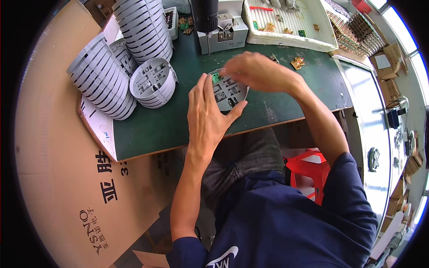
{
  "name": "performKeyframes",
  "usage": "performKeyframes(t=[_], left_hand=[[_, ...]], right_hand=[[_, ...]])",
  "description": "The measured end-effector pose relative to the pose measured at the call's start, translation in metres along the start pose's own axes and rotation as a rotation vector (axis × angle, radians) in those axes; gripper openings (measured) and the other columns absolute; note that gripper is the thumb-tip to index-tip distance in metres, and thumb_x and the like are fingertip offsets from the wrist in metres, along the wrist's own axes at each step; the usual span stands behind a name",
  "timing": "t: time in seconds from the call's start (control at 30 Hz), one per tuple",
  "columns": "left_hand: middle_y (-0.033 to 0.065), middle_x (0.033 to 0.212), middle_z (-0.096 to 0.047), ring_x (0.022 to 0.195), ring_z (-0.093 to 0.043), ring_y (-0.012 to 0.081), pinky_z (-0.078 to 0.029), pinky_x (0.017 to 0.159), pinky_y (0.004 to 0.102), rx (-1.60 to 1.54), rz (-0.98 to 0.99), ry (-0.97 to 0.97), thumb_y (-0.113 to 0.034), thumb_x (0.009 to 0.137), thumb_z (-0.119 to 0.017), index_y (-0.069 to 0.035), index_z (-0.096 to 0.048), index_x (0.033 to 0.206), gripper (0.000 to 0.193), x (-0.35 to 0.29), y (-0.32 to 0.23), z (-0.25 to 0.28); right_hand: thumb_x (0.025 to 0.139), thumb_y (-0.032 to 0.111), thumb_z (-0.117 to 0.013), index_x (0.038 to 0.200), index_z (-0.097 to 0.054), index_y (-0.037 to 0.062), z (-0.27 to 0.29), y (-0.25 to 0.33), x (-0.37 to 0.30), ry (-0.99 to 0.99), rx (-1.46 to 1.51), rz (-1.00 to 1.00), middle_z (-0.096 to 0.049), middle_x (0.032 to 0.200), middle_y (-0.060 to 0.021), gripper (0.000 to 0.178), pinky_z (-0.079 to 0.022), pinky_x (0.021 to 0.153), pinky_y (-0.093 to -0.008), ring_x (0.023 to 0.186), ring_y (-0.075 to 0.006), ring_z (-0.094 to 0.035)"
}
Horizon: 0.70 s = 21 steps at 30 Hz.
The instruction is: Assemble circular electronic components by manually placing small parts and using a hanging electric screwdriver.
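A round grey plastic housing with moulded compartments and small metal parts lies on the green bench top in front of me. My left hand grips it from the left, fingers along the far left edge and thumb at the near edge. Inside the housing, by my left fingertips, sits a small green circuit board. Over the housing's far right part is my right hand, smeared by motion. Its fingertips are hidden or blurred, so whether they hold anything does not show. Just beyond, a black electric screwdriver hangs with its bit pointing down.
A grey metal box stands behind the housing. Tall stacks of grey housings rise at the left, with a shorter stack closer. A white tray of small parts sits far right; loose brown pieces lie before it.
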<state>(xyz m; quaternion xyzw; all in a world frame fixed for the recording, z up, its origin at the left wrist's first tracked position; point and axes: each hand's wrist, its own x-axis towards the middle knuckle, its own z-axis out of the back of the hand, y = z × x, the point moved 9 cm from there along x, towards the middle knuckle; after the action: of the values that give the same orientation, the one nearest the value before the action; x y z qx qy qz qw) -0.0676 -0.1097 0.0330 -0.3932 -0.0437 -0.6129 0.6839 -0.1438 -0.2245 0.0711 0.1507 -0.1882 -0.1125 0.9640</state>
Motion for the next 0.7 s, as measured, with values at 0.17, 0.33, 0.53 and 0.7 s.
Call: performKeyframes(t=[0.17, 0.33, 0.53, 0.7], left_hand=[[0.0231, 0.146, -0.049, 0.126, -0.051, 0.0394, -0.049, 0.104, 0.0476, -0.002, -0.009, 0.057, -0.057, 0.083, -0.078, 0.011, -0.055, 0.134, 0.089, 0.004, -0.004, -0.007], [0.0223, 0.147, -0.047, 0.128, -0.05, 0.0387, -0.047, 0.105, 0.0484, -0.001, 0.01, 0.077, -0.061, 0.082, -0.077, 0.011, -0.054, 0.135, 0.093, 0.0, 0.002, -0.007], [0.0208, 0.148, -0.047, 0.129, -0.05, 0.038, -0.045, 0.107, 0.0481, 0.001, 0.01, 0.083, -0.063, 0.081, -0.077, 0.01, -0.053, 0.136, 0.095, 0.004, -0.003, -0.008], [0.0201, 0.148, -0.048, 0.129, -0.05, 0.0374, -0.045, 0.108, 0.0481, 0.009, 0.028, 0.073, -0.063, 0.081, -0.077, 0.009, -0.053, 0.136, 0.094, -0.001, 0.005, -0.004]], right_hand=[[0.098, 0.013, -0.067, 0.13, -0.062, -0.0002, 0.098, -0.022, 0.033, -0.648, 0.631, -0.019, -0.075, 0.099, -0.0109, 0.035, -0.057, 0.079, -0.031, 0.09, -0.018, -0.072], [0.095, 0.062, -0.066, 0.134, -0.055, -0.0058, 0.12, 0.045, 0.106, -0.36, 0.901, 0.096, -0.066, 0.12, -0.0182, 0.079, -0.049, 0.102, -0.0357, 0.112, -0.0228, -0.063], [0.095, 0.04, -0.073, 0.122, -0.06, -0.0068, 0.129, 0.015, 0.12, -0.601, 1.173, 0.218, -0.07, 0.111, -0.0142, 0.056, -0.058, 0.073, -0.0295, 0.103, -0.0205, -0.07], [0.095, 0.023, -0.074, 0.099, -0.057, 0.0038, 0.137, -0.029, 0.096, -0.874, 0.929, -0.004, -0.064, 0.078, -0.0035, 0.026, -0.05, 0.053, -0.0266, 0.059, -0.0095, -0.056]])
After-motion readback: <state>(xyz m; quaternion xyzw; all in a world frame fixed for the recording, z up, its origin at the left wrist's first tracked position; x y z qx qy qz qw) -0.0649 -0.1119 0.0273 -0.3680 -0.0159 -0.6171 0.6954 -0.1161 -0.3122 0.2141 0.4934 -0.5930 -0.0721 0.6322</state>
